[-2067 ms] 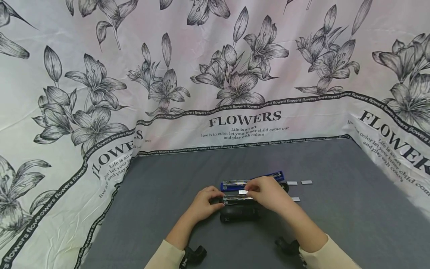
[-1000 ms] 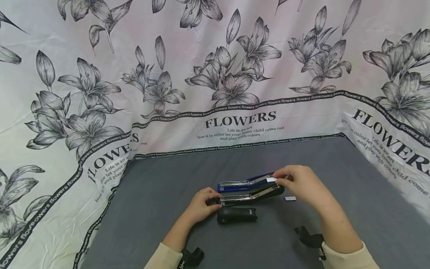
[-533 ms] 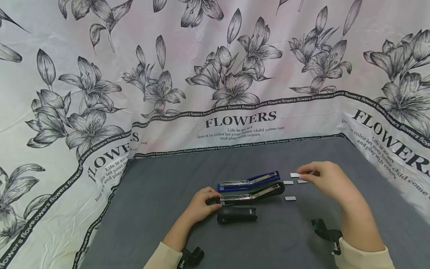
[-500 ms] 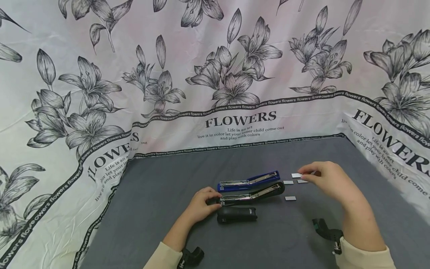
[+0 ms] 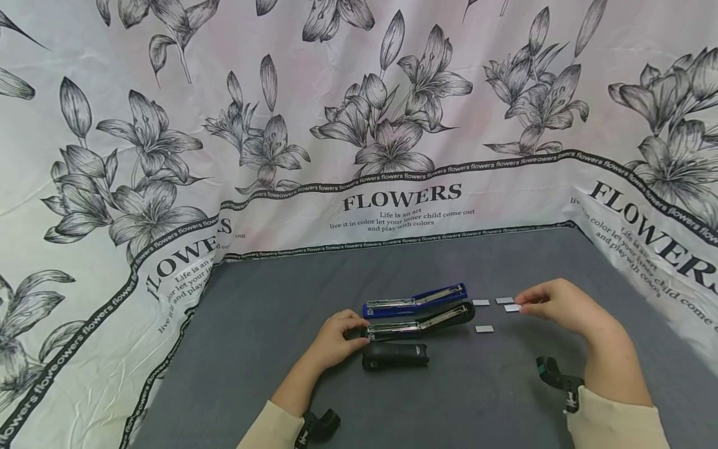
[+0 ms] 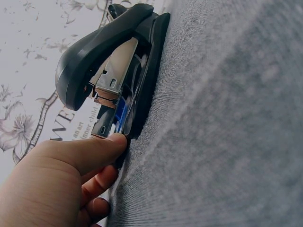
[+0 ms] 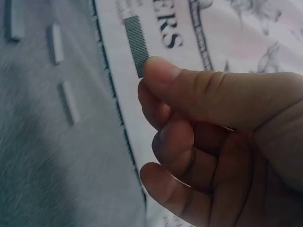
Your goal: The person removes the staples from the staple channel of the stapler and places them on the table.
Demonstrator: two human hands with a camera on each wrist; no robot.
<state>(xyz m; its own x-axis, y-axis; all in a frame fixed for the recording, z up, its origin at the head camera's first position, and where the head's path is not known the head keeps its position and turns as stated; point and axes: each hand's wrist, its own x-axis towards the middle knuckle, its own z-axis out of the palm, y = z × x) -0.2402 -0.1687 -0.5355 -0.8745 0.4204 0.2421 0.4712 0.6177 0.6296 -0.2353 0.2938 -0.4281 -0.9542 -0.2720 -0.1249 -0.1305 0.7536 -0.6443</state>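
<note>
Between thumb and forefinger, my right hand point(image 5: 566, 308) pinches a strip of staples point(image 7: 137, 46), raised with its toothed side towards the right wrist camera. Three more staple strips lie on the cloth beside it: one point(image 5: 504, 300) just behind, one point(image 5: 480, 302) to the left and one point(image 5: 484, 329) closer to me. My left hand point(image 5: 336, 337) holds the left end of an opened black stapler point(image 5: 392, 330) between thumb and fingers. Behind that lies an opened blue stapler point(image 5: 415, 300), its metal magazine showing. A closed black stapler point(image 5: 395, 357) sits in front.
Dark grey cloth point(image 5: 449, 405) covers the table. A white flower-printed curtain point(image 5: 291, 237) runs along the back and both sides. Black wrist camera mounts point(image 5: 322, 427) hang at both sleeves, close above the cloth.
From over the opened staplers, my right hand has carried the staple strip right, past the loose strips, and most recently a little towards me. My left hand keeps its hold on the black stapler.
</note>
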